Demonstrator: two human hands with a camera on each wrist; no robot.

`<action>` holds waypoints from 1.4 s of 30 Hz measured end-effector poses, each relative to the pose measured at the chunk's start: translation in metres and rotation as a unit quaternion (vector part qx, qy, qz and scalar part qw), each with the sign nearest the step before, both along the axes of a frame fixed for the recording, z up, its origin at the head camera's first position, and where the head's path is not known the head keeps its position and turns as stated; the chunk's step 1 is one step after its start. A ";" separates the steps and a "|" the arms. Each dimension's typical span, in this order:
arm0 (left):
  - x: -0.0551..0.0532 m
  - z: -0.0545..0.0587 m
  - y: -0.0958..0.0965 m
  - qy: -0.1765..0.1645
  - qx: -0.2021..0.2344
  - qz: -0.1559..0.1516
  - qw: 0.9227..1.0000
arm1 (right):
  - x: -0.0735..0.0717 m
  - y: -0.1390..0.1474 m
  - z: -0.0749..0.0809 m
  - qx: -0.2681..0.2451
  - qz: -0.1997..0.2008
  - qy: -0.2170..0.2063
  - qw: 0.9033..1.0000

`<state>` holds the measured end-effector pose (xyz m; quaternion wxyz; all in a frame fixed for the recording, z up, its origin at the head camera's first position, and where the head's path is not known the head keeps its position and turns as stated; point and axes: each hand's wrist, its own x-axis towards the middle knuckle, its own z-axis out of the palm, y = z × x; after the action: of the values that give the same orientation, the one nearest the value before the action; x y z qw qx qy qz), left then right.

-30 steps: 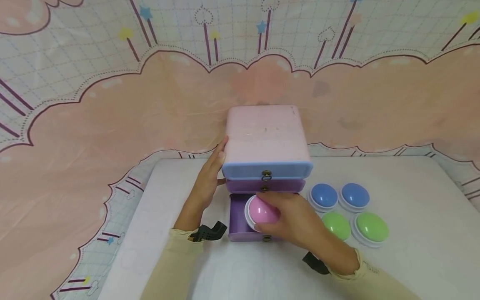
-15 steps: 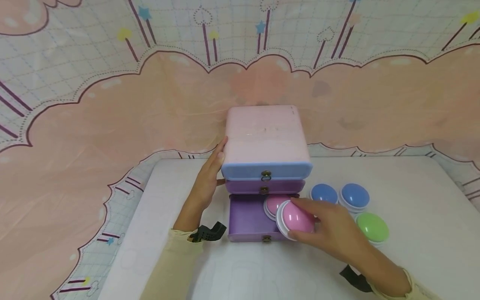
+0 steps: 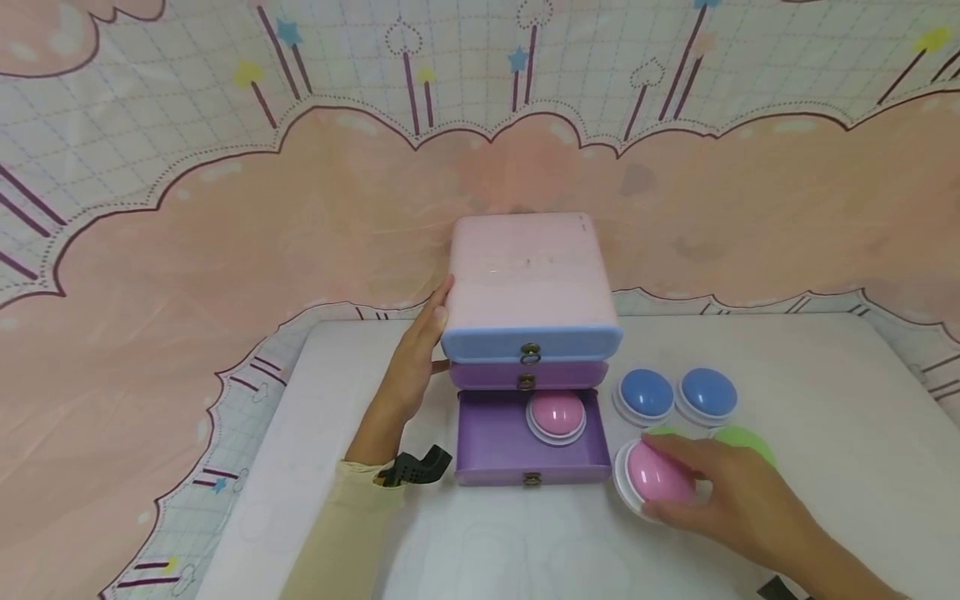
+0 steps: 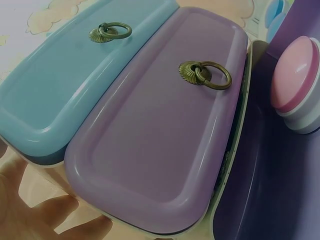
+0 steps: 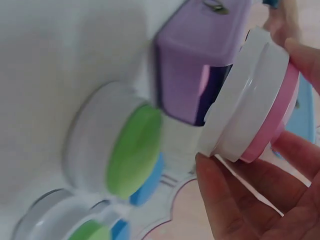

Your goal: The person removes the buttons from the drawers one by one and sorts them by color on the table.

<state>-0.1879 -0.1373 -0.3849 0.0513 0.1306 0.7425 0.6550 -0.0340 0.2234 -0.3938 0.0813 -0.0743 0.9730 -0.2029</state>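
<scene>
A small drawer cabinet [image 3: 528, 267] has a pink top, a blue upper drawer, a purple middle drawer and a pulled-out purple bottom drawer [image 3: 487, 437]. One pink dome push button [image 3: 557, 414] on a white base sits inside that drawer, toward its right. My left hand [image 3: 411, 358] rests along the cabinet's left side, and in the left wrist view its fingers [image 4: 55, 210] lie against the wall. In my right hand [image 3: 742, 500] a second pink push button [image 3: 660, 475] is gripped by the rim, right of the drawer and above the table. The right wrist view shows its white base [image 5: 250, 95] tilted.
Two blue push buttons [image 3: 647, 393] stand on the white table [image 3: 300, 517] right of the cabinet. Two green push buttons [image 3: 750, 439] are in front of them, partly hidden by my right hand. A patterned cloth [image 3: 337, 208] hangs behind.
My right hand has carried one pink push button from over the bottom drawer to the right, out past its edge. The other pink button has come into view inside. My left hand stays put.
</scene>
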 end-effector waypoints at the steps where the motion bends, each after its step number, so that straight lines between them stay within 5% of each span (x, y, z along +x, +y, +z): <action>1: 0.000 0.000 0.000 0.000 -0.001 0.000 1.000 | 0.001 0.003 -0.002 0.000 -0.003 -0.012 1.000; 10: 0.001 0.000 0.000 -0.004 -0.006 0.002 1.000 | 0.013 0.030 -0.016 -0.014 -0.052 -0.138 0.989; 18: 0.000 -0.001 0.000 -0.003 -0.006 0.003 1.000 | 0.023 0.039 -0.033 -0.018 -0.108 -0.224 0.969; 28: 0.000 0.001 0.000 -0.001 -0.005 0.003 1.000 | 0.033 0.041 -0.049 -0.012 -0.120 -0.238 0.964; 42: 0.000 0.000 0.000 -0.004 -0.002 0.002 1.000 | 0.032 0.040 -0.059 0.002 -0.091 -0.192 0.977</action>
<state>-0.1882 -0.1372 -0.3850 0.0530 0.1267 0.7435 0.6544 -0.0025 0.2632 -0.4528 0.2475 0.0550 0.9426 -0.2175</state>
